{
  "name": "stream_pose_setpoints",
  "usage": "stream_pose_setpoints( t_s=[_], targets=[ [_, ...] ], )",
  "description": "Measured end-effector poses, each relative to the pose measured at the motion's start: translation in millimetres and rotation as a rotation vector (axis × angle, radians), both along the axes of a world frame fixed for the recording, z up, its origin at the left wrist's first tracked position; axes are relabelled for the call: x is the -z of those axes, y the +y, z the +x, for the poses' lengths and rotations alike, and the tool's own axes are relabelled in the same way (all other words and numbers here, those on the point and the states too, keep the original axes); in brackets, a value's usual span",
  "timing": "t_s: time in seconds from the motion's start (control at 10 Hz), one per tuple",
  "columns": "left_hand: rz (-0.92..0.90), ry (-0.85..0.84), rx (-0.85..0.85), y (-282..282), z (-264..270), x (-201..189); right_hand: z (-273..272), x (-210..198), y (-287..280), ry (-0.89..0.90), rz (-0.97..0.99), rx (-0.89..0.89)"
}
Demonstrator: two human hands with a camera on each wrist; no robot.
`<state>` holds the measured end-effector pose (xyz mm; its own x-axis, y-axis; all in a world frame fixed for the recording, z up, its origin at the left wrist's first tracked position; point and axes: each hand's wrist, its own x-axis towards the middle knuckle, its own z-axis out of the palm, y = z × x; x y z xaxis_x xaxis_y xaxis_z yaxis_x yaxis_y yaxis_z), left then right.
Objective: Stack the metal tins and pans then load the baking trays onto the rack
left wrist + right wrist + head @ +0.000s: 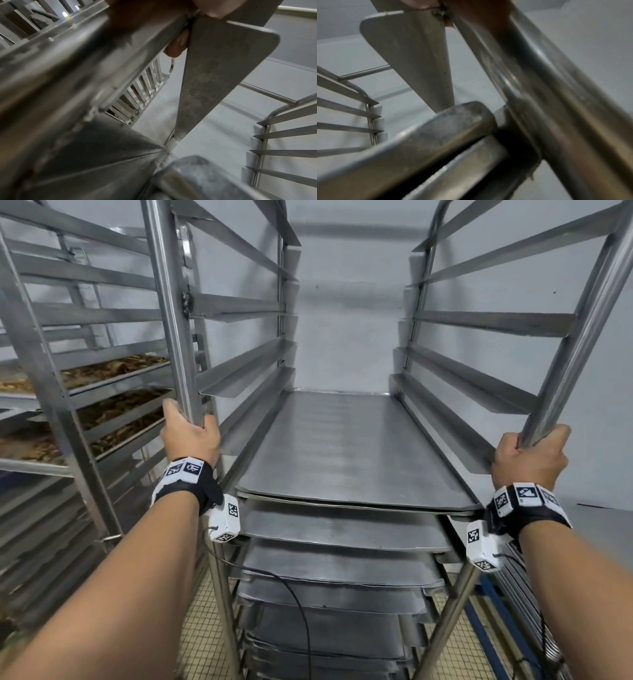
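A steel tray rack (267, 350) stands right in front of me, with empty side rails above and several flat metal baking trays (346, 446) slid into its lower levels. My left hand (190, 433) grips the rack's front left post (171, 313). My right hand (531, 457) grips the front right post (575, 361). In the left wrist view a fingertip (176, 46) shows curled behind the post (72, 70). The right wrist view is filled by the right post (547, 86) and a tray edge (426, 138).
A second rack (68, 392) at the left carries trays of brown baked food (113, 368). A pale wall (346, 313) stands behind the rack. Tiled floor (202, 625) shows below, with a blue frame (486, 631) and grey surface at the right.
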<state>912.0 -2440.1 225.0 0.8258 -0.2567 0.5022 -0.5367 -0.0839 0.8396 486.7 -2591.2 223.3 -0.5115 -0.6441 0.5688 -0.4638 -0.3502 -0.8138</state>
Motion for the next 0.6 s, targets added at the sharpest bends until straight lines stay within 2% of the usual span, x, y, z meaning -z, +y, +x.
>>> stream_pose_setpoints(
  t_s=[0.1,0.3,0.4,0.5,0.6],
  targets=[
    [0.027,0.027,-0.021,-1.3,-1.2,-1.2,1.0,0.0,0.9,0.006,0.006,0.004],
    [0.066,0.078,0.042,12.1,-13.8,-12.4,0.9,-6.2,14.2,0.056,0.077,-0.041],
    [0.158,0.158,0.051,22.6,-24.8,-18.6,3.0,-10.9,25.9,0.077,0.193,-0.055],
    [0.170,0.176,0.096,30.3,-33.3,-21.2,-0.1,-19.6,34.0,0.094,0.288,-0.124],
    [0.005,0.085,0.179,43.6,-48.9,-11.1,-12.4,-30.0,44.5,0.101,0.366,-0.180]
  ],
)
